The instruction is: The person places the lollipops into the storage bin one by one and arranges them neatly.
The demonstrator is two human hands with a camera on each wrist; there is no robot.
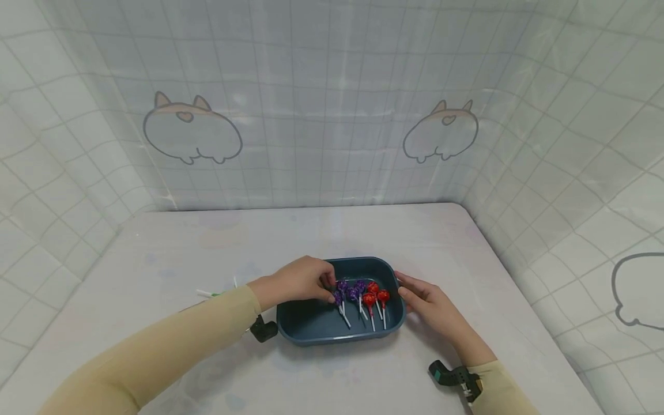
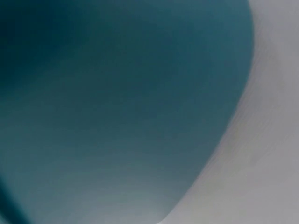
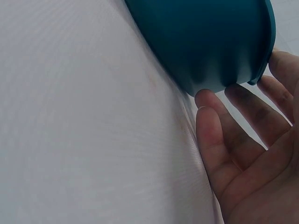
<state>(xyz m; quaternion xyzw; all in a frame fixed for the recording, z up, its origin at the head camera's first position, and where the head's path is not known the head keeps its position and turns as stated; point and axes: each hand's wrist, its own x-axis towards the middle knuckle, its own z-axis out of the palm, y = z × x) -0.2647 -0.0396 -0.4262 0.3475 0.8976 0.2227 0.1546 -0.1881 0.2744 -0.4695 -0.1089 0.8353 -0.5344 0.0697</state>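
A dark teal tray [image 1: 311,323] holds several purple lollipops [image 1: 354,293] and three red lollipops [image 1: 369,299], their white sticks pointing toward the person. My left hand [image 1: 306,282] reaches over the tray's left part, thumb and fingers pinching a purple lollipop [image 1: 338,298] at the left end of the row. In the left wrist view only the tray's blurred outer wall [image 2: 140,116] shows. At the tray's right end is my right hand [image 1: 427,300]. The right wrist view shows its fingertips against the outer wall [image 3: 210,42], with the fingers only slightly bent.
White sticks [image 1: 204,293], one with a bit of green, lie on the pale tabletop [image 1: 342,380] left of the tray, partly hidden behind the left forearm. Tile-patterned curtains [image 1: 321,115] enclose the back and both sides. Each wrist carries a black camera [image 1: 456,377].
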